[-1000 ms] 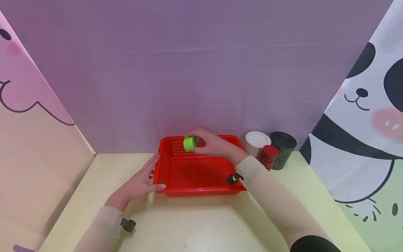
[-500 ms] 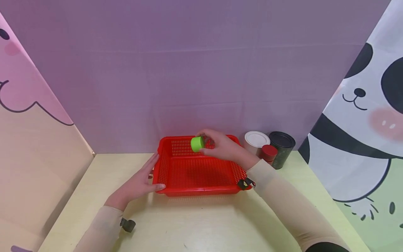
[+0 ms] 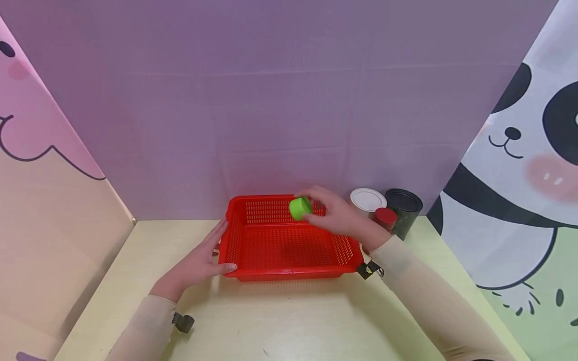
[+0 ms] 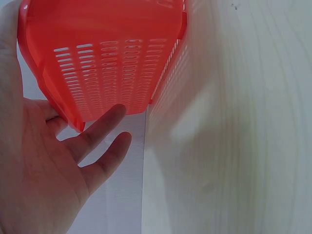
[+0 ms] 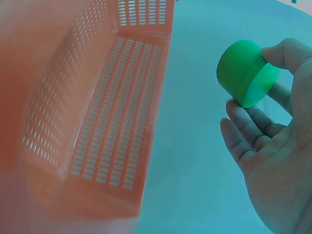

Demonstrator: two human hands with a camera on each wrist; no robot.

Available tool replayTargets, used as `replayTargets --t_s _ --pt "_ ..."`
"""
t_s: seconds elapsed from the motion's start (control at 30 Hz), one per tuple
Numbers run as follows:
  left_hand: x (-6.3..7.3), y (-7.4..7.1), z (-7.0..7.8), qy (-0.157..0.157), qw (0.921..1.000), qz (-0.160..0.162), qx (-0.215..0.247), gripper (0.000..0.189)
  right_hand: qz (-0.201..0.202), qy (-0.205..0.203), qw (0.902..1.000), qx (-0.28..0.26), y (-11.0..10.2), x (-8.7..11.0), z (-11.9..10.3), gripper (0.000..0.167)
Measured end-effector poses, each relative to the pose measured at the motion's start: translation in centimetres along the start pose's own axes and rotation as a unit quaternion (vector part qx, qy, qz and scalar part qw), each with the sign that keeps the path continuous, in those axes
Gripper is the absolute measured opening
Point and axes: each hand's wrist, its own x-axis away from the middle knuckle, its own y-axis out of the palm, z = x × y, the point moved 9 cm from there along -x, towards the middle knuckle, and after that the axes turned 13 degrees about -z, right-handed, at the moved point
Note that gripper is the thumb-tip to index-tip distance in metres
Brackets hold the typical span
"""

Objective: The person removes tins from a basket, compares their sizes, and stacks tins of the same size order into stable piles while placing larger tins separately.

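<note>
My right hand pinches a small hollow green cap between thumb and fingers, over the back right part of the red plastic basket. In the right wrist view the green cap is tilted, its open mouth partly facing the palm. My left hand is spread along the left side of the basket, the thumb on the front left rim and a fingertip at the rim further back. Seen from the left wrist, two fingers reach out straight beside the slotted basket wall.
Right of the basket stand a white-lidded can, a dark can with a black lid, and a red container, partly behind my right forearm. A purple backdrop rises behind the pale wooden table; printed cartoon panels flank both sides.
My right hand has moved to the right over the basket, carrying the green cap, which has turned slightly. The left hand and the basket stay where they were.
</note>
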Motion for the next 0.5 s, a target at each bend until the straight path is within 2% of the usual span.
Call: replayTargets --t_s 0.1,0.33,0.5 --pt "0.0 0.0 -0.1 0.002 1.0 0.0 0.001 0.12 0.002 0.016 0.9999 -0.006 -0.5 0.9 0.6 0.053" --pt "0.0 -0.1 -0.4 -0.003 1.0 -0.001 0.008 0.12 0.018 0.013 0.9997 0.011 -1.6 2.6 1.4 0.056" --pt "0.1 -0.1 -0.4 0.0 0.9999 -0.001 0.013 0.12 0.028 0.037 0.9989 0.011 -2.6 3.9 1.9 0.054"
